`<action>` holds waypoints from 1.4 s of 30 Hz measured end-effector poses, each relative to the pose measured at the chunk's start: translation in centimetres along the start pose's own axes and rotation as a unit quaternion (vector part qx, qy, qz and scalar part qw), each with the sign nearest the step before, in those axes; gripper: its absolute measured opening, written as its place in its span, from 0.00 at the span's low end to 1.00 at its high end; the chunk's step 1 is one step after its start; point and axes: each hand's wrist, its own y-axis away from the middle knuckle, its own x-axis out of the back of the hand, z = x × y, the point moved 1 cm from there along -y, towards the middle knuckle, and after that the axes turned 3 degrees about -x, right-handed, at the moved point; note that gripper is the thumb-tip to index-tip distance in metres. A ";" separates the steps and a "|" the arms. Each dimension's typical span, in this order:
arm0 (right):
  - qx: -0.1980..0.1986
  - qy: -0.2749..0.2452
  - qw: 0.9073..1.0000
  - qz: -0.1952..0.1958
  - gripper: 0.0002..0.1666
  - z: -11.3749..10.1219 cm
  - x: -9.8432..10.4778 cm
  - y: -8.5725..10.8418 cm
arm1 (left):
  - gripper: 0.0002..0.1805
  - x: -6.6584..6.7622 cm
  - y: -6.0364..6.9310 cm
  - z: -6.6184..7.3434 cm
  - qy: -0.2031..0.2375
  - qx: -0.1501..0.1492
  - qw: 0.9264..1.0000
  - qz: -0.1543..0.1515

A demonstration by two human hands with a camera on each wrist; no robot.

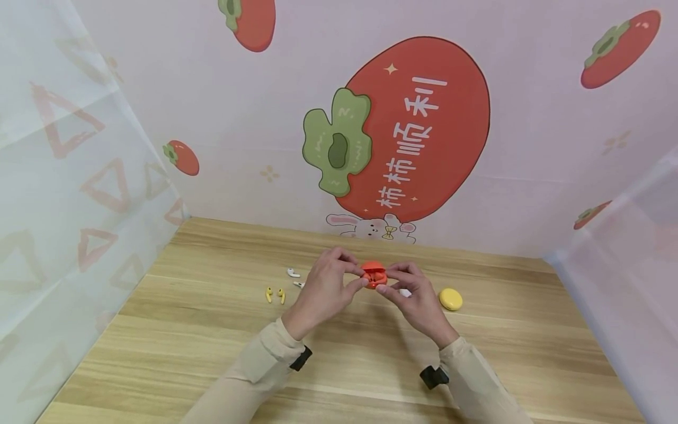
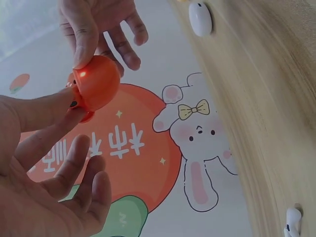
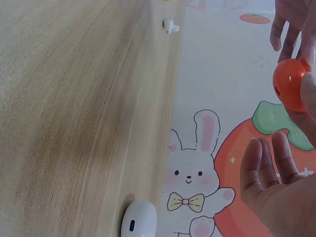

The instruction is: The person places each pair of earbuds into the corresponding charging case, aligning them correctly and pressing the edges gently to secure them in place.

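Both hands are on one red case [image 1: 375,285], which we find between them at the far middle of the wooden table [image 1: 212,353]. The left hand [image 1: 328,284] pinches its left side with thumb and forefinger (we cannot tell whether those fingertips are also on an earbud), and the right hand [image 1: 419,298] holds its right side likewise, the spare fingers loosely spread.

Judging by how things lie, we would call the red set the furthest along: its lid [image 1: 373,266] is raised, and red earbuds [image 1: 376,276] seem to be inside, though we cannot tell how fully they are seated. The lid is not yet closed.

The other two sets look untouched. Two yellow earbuds [image 1: 281,295] lie to the left, well apart from the yellow case [image 1: 451,299] on the right. Two white earbuds [image 1: 292,272] lie just left of the left hand, which partly covers one, while we see the white case [image 3: 139,219] on the table, partly hidden by the right hand in the head view.
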 end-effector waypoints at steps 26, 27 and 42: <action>-0.026 -0.028 0.999 0.004 0.16 -0.5 0.5 -0.1 | 0.09 1.3 -0.1 -0.1 0.032 0.036 0.999 0.007; -0.031 -0.031 0.999 0.004 0.16 -0.5 0.5 -0.1 | 0.10 1.4 -0.1 -0.1 0.038 0.038 0.999 0.009; -0.032 -0.040 0.999 -0.005 0.15 -1.0 0.6 0.0 | 0.20 0.8 -1.1 -1.6 0.133 0.111 0.984 -0.041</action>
